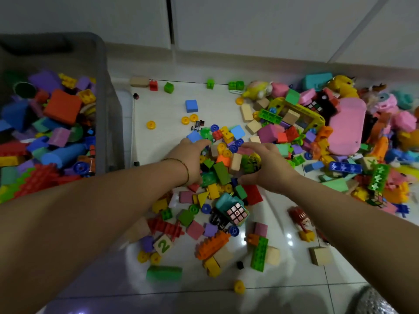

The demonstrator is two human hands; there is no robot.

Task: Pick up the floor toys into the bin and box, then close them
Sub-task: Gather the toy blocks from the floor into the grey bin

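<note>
A grey bin [108,105] stands at the left, filled with coloured blocks. Loose toy blocks and wheels lie across the white tiled floor. My left hand [189,158] and my right hand [266,166] cup a small heap of blocks [223,165] between them, fingers curled round its sides. A green block and a tan block sit in the middle of that heap. A teal puzzle cube [234,210] lies just in front of the hands.
A big pile of toys at the right holds a pink case [347,125], a yellow frame [301,114] and plush figures. Scattered blocks lie near me, among them an orange brick [212,244] and a green block [164,273]. White cabinet doors [249,21] rise behind.
</note>
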